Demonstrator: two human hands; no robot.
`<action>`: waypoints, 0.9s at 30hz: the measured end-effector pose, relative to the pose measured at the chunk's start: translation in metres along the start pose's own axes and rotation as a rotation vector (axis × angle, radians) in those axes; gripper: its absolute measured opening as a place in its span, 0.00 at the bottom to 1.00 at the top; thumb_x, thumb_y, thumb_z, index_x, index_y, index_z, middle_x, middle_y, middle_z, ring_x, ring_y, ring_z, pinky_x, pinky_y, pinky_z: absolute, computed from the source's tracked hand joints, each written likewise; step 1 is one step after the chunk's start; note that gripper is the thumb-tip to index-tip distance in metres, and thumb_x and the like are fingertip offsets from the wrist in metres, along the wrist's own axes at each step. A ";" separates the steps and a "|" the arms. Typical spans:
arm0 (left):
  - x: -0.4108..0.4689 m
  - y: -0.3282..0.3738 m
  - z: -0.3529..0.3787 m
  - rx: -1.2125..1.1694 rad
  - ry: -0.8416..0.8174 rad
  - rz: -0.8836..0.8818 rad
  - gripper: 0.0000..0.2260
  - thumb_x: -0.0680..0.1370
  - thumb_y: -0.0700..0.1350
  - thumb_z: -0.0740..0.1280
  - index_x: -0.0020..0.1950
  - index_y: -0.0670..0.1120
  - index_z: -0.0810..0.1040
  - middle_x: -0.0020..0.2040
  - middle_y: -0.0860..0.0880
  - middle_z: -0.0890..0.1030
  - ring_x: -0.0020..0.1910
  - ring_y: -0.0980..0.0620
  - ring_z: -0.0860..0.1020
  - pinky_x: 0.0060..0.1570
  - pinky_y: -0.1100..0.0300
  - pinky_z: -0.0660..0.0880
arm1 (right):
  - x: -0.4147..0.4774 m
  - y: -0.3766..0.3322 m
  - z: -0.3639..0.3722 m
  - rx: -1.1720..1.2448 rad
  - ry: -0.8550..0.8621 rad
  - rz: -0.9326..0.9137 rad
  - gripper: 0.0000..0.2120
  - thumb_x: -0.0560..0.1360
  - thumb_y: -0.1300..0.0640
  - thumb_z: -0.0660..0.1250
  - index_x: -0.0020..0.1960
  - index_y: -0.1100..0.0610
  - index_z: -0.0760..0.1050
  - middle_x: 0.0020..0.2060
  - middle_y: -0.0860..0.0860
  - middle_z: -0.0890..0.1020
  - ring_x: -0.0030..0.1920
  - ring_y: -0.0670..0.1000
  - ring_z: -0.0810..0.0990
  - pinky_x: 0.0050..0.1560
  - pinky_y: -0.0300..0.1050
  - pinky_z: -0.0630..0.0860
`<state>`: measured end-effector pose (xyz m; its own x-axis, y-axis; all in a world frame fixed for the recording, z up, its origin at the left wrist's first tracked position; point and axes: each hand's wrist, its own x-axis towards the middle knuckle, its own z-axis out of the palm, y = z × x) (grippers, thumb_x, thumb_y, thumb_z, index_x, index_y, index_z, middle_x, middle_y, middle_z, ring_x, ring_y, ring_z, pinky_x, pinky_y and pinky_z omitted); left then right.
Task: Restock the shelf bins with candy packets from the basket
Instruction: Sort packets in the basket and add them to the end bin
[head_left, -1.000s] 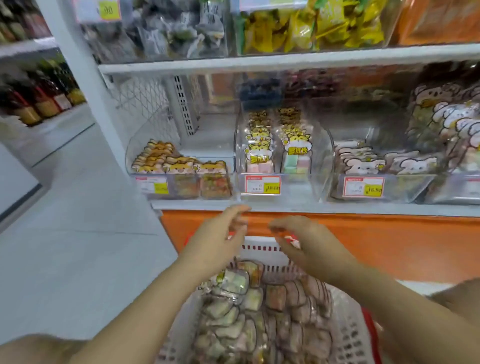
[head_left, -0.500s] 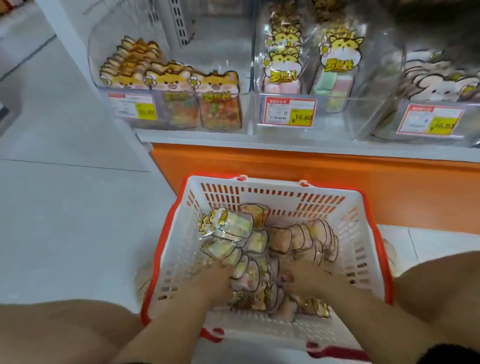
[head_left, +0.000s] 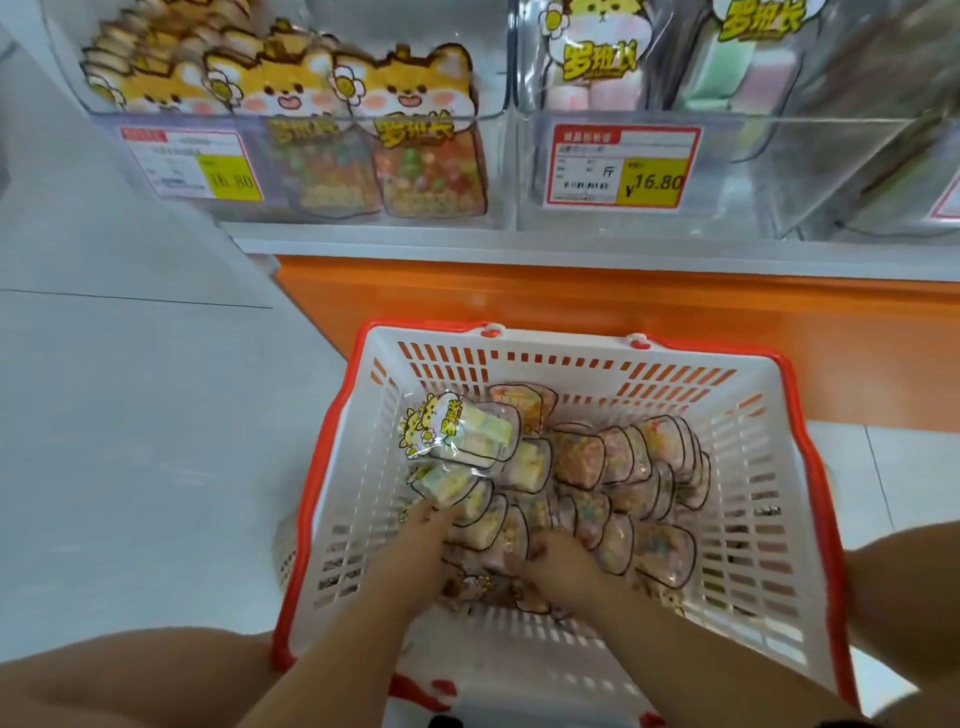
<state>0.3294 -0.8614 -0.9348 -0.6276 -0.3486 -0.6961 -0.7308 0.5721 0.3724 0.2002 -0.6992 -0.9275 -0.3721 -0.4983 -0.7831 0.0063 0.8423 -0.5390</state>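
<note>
A white basket with a red rim (head_left: 582, 358) stands on the floor below the shelf and holds several clear candy packets (head_left: 597, 467). Both my hands are down inside it. My left hand (head_left: 421, 540) reaches in from the near left, and its fingertips touch a pastel marshmallow packet (head_left: 457, 488). My right hand (head_left: 556, 566) lies beside it with fingers curled over packets in the near row. Above, the left shelf bin (head_left: 291, 208) holds tiger-faced packets of colourful candy. The middle bin (head_left: 727, 171) holds marshmallow packets.
An orange shelf base (head_left: 571, 301) rises just behind the basket. Price tags (head_left: 623, 166) hang on the bin fronts. Pale floor tiles (head_left: 130, 415) spread to the left. My knees (head_left: 104, 680) flank the basket on both sides.
My hands dropped from the shelf edge into the basket and now sit among the packets. The view tilted down and moved closer to the basket.
</note>
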 end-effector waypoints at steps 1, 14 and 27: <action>0.000 -0.001 -0.002 -0.018 0.015 -0.001 0.34 0.71 0.35 0.69 0.72 0.61 0.68 0.77 0.52 0.57 0.65 0.46 0.74 0.58 0.50 0.78 | 0.001 0.000 0.000 0.002 -0.001 -0.002 0.23 0.80 0.52 0.67 0.32 0.55 0.60 0.30 0.67 0.65 0.27 0.51 0.59 0.33 0.43 0.57; -0.011 0.024 -0.050 -0.338 0.313 -0.201 0.10 0.77 0.42 0.72 0.37 0.50 0.76 0.37 0.52 0.81 0.36 0.54 0.78 0.34 0.61 0.72 | -0.013 -0.010 -0.095 0.756 0.263 0.151 0.13 0.80 0.65 0.63 0.62 0.54 0.68 0.55 0.60 0.79 0.38 0.59 0.83 0.51 0.59 0.81; -0.034 0.050 -0.108 -0.983 0.263 -0.215 0.08 0.82 0.44 0.66 0.55 0.39 0.79 0.42 0.42 0.81 0.40 0.45 0.80 0.36 0.55 0.78 | -0.055 -0.027 -0.123 0.912 0.677 -0.140 0.03 0.77 0.58 0.63 0.46 0.55 0.74 0.41 0.58 0.79 0.37 0.57 0.80 0.42 0.54 0.79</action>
<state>0.2854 -0.9009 -0.8259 -0.4106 -0.5899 -0.6953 -0.6568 -0.3376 0.6743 0.1063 -0.6694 -0.8311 -0.8443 -0.1306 -0.5197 0.4936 0.1878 -0.8492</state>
